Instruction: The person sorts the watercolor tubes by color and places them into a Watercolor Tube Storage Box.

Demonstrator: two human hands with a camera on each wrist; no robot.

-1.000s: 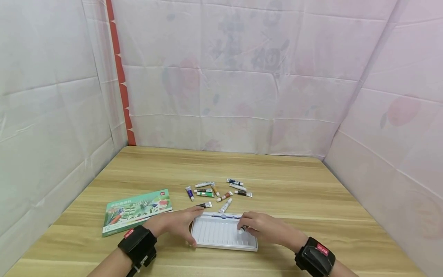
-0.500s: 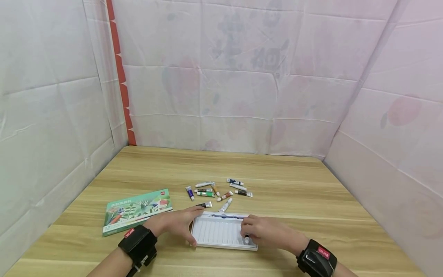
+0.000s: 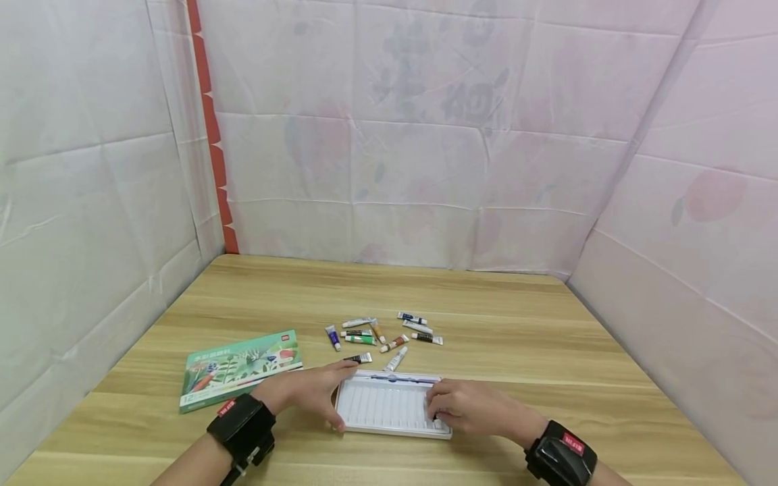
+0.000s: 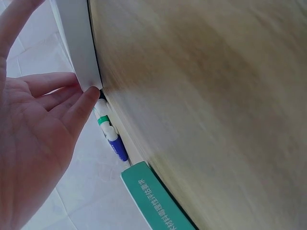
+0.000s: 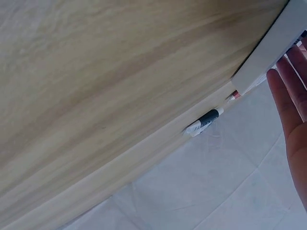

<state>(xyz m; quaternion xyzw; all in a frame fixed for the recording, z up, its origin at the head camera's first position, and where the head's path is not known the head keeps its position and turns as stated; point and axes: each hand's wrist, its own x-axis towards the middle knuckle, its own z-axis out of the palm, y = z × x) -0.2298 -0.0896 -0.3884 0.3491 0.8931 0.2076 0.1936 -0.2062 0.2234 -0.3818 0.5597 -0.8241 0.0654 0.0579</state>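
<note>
A white plastic tray (image 3: 383,407) with a row of narrow slots lies near the table's front, a thin dark-blue brush (image 3: 398,380) along its back edge. My left hand (image 3: 313,395) grips the tray's left end, thumb at the front corner and fingers at the back one. Over the tray's right end, my right hand (image 3: 464,408) pinches a small paint tube (image 3: 435,418), mostly hidden under the fingers. Behind the tray lie several loose paint tubes, among them a white one (image 3: 396,359), a black one (image 3: 360,358), a green one (image 3: 361,341) and a purple one (image 3: 333,338).
Left of the tray, beside my left forearm, lies a green illustrated paint box (image 3: 240,370). The wooden table (image 3: 523,324) is enclosed by pale sheets (image 3: 401,169) at the back and both sides.
My right hand has moved slightly to the right and toward me within the tray, lowering the paint tube; its white end has gone from plain view. The left hand stays put.
</note>
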